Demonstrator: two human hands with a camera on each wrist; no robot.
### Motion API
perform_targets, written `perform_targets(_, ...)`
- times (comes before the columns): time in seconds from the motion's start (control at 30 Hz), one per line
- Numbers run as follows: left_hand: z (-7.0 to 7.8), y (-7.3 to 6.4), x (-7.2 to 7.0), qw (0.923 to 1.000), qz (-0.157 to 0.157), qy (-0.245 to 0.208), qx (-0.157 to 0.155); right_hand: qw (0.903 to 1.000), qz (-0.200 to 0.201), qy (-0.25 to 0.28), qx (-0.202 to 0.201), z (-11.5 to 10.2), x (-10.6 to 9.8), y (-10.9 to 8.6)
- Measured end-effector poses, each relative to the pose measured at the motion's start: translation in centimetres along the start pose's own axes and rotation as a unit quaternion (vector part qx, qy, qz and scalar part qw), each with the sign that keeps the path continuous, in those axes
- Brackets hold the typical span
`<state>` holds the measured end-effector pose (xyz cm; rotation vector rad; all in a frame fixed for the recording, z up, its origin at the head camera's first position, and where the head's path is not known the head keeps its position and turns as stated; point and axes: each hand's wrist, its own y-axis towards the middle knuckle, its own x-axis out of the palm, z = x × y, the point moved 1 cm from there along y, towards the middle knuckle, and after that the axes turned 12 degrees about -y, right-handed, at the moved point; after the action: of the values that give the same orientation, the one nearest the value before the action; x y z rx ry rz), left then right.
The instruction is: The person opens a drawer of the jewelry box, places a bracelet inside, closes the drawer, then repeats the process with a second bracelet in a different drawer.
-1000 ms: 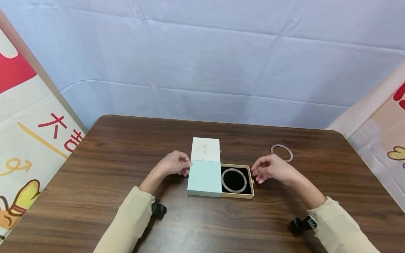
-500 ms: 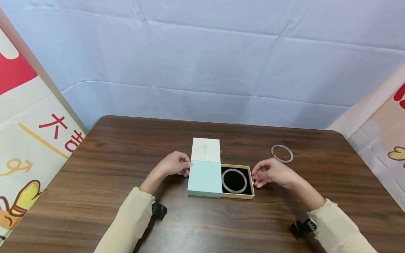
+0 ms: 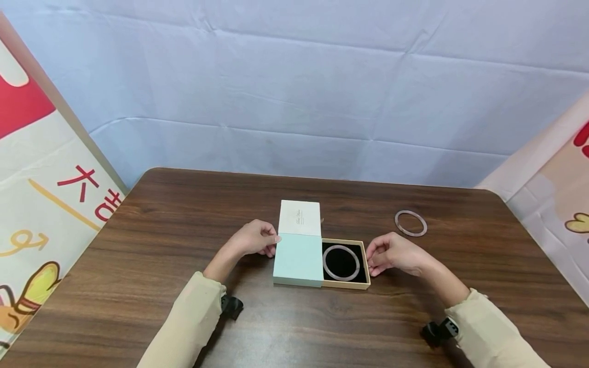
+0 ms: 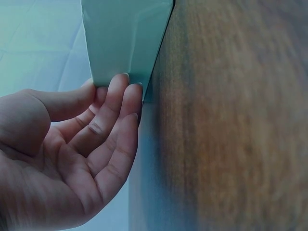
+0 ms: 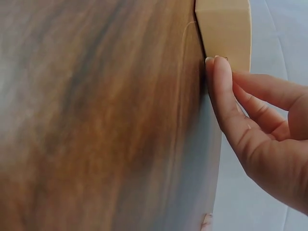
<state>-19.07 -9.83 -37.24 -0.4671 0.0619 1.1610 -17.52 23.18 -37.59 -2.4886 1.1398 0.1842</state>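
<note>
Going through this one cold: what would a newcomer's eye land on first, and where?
Probably the pale bangle ringed against the black lining of the drawer, which sticks out rightward from a mint-green sleeve on the dark wooden table. Next, a similar bangle lying on the table, beyond the right hand. Then the hands bracketing the box, the left hand at the sleeve's left edge, the right at the drawer's end.

L fingers (image 4: 108, 108) sl. bent, R fingers (image 5: 224, 91) ditto.
</note>
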Motion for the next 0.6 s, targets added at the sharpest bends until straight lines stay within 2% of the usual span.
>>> perform_targets(0.6,0.07,-0.07,-0.02,1.0000,-0.003,0.001,0.002,1.0000,0.000,0.001,-0.005,0.39,0.04,0.35)
